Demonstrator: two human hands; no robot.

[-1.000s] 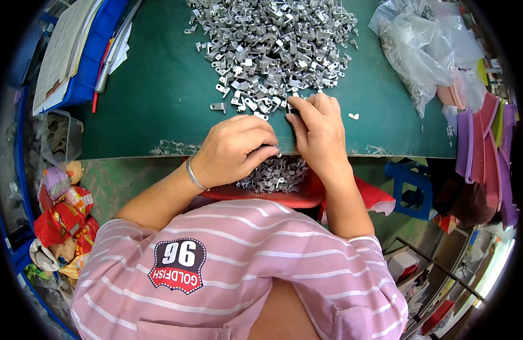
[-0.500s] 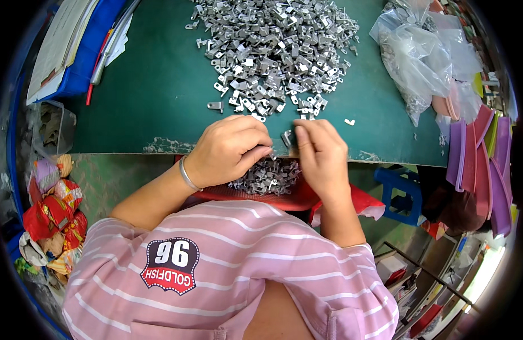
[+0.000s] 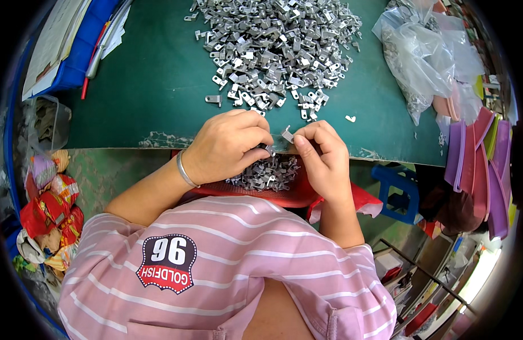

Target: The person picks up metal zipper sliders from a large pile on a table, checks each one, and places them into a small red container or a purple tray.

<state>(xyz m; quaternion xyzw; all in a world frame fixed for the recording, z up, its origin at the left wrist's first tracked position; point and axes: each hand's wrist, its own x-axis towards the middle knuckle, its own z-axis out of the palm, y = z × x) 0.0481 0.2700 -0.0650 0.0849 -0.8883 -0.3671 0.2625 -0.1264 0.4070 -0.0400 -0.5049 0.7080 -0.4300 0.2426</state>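
Note:
My right hand (image 3: 325, 156) pinches a small bent metal bracket (image 3: 287, 134) between thumb and fingertips, just over the table's front edge. Close by on the left, my left hand (image 3: 230, 141) has its thumb and forefinger pressed on another small metal bracket (image 3: 268, 149), mostly hidden by the fingers. Beneath both hands, a red basket (image 3: 230, 191) on my lap holds a heap of the same brackets (image 3: 270, 174). Farther up, a large pile of loose grey brackets (image 3: 278, 51) spreads over the green table (image 3: 148, 96).
A blue file tray (image 3: 83, 56) with papers and pens lies far left. At right sits a clear plastic bag (image 3: 417, 56) of metal parts, beside hanging purple and pink strips (image 3: 477, 164). A blue stool (image 3: 397, 192) stands below the table; red packages (image 3: 51, 212) are at left.
The bracket in my right hand has turned and now sticks out beyond the fingertips. The left hand keeps nearly the same place; the whole view has shifted slightly.

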